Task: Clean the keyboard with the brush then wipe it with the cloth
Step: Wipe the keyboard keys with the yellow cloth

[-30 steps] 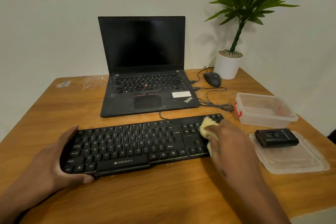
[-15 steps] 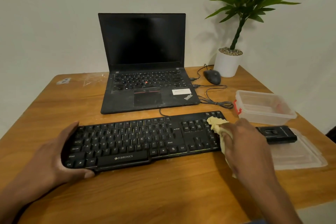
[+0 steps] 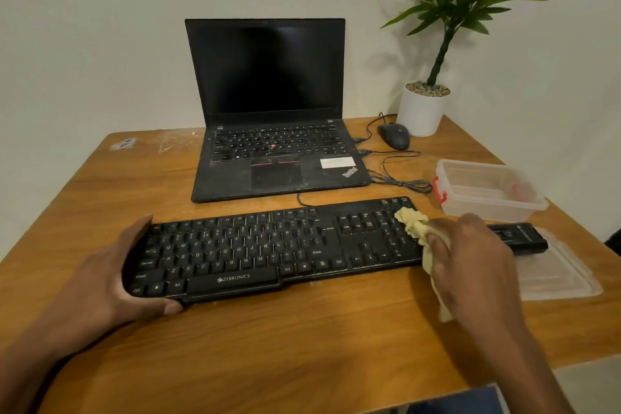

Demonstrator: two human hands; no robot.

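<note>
While the keyboard (image 3: 268, 249) lies across the wooden table (image 3: 302, 346) before the laptop (image 3: 272, 131), I judge the wiping step underway: my right hand (image 3: 470, 259) bunches the cloth (image 3: 415, 222) on the number pad, fingers curled round it. My left hand (image 3: 111, 282) clasps the keyboard's left end. Next I'd sweep leftward over the letter keys.

Right hand (image 3: 470, 265) presses cloth (image 3: 411, 222) on keyboard (image 3: 255, 245); left hand (image 3: 104, 282) steadies it.

An open laptop (image 3: 268, 131) sat far on the wooden table (image 3: 302, 346), screen dark. Right of it lay a mouse (image 3: 394, 136), a potted plant (image 3: 424, 107) behind. Nearer right stood a clear tub (image 3: 487, 191), its lid (image 3: 564, 279) alongside.
</note>
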